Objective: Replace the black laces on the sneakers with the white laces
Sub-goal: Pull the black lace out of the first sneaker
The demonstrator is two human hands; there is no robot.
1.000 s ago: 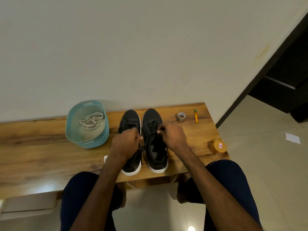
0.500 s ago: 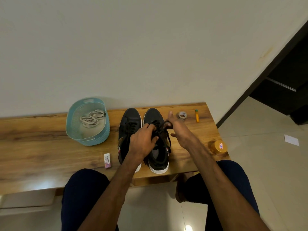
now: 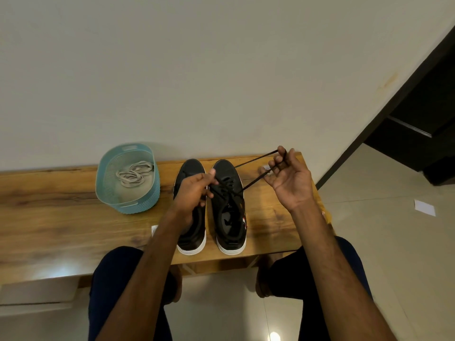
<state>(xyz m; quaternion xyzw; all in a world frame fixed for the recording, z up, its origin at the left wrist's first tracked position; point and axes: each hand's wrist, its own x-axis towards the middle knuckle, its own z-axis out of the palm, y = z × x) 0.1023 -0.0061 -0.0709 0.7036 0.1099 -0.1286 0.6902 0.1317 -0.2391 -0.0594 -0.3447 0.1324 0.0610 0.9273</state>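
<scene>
Two black sneakers with white soles stand side by side on the wooden bench, toes toward the wall: the left sneaker [image 3: 190, 232] and the right sneaker [image 3: 230, 217]. My right hand [image 3: 288, 178] is raised to the right of them, its fingers hooked through a taut loop of black lace [image 3: 253, 182] that runs back to the right sneaker's eyelets. My left hand [image 3: 193, 190] pinches the lacing on the right sneaker's tongue and covers the left sneaker's front. The white laces [image 3: 134, 174] lie coiled in the teal basket [image 3: 147, 200] at the left.
The wooden bench [image 3: 61, 217] runs along a plain wall. A small white item [image 3: 154, 230] peeks out by my left forearm. A roll of tape [image 3: 266, 167] and a yellow container [image 3: 325, 214] are mostly hidden behind my right arm. My knees sit below the bench's front edge.
My right hand has lifted up and to the right, drawing a long loop of black lace out of the right sneaker. My left hand stayed on the lacing.
</scene>
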